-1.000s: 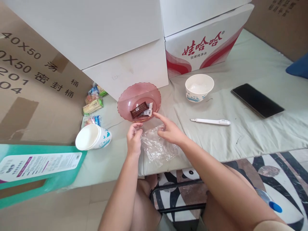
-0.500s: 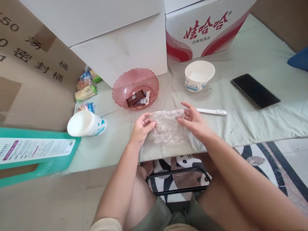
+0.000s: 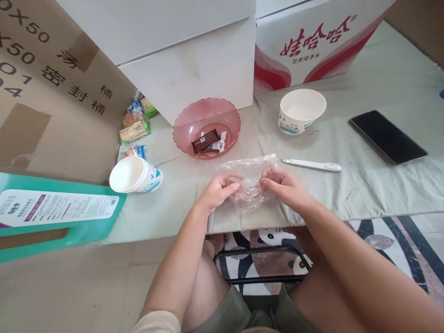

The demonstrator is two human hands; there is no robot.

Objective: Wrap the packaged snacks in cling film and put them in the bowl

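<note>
A crinkled clear plastic bag (image 3: 251, 182) lies between my hands near the table's front edge. My left hand (image 3: 219, 190) has its thumb and fingers closed on the bag's left side. On the right side my right hand (image 3: 282, 185) pinches the film between thumb and fingertips. A white utility knife (image 3: 312, 165) rests on the cloth just beyond my right hand, touching neither hand. Behind the bag stands a pink scalloped bowl (image 3: 183, 122), holding a brown-wrapped snack bar (image 3: 206, 141) and another small packet (image 3: 218, 143).
A white paper bowl (image 3: 294, 118) and a black phone (image 3: 386, 137) sit to the right. Nested paper cups (image 3: 151, 178) lie tilted at left, near several wrapped snacks (image 3: 135, 132). A green container (image 3: 114, 212), a brown carton (image 3: 83, 134) and white boxes (image 3: 215, 69) bound the table.
My hands have come closer together along the bag, the right one sliding inward and lower. The bag's far edge now sticks up beyond my fingers. The whole view has shifted slightly.
</note>
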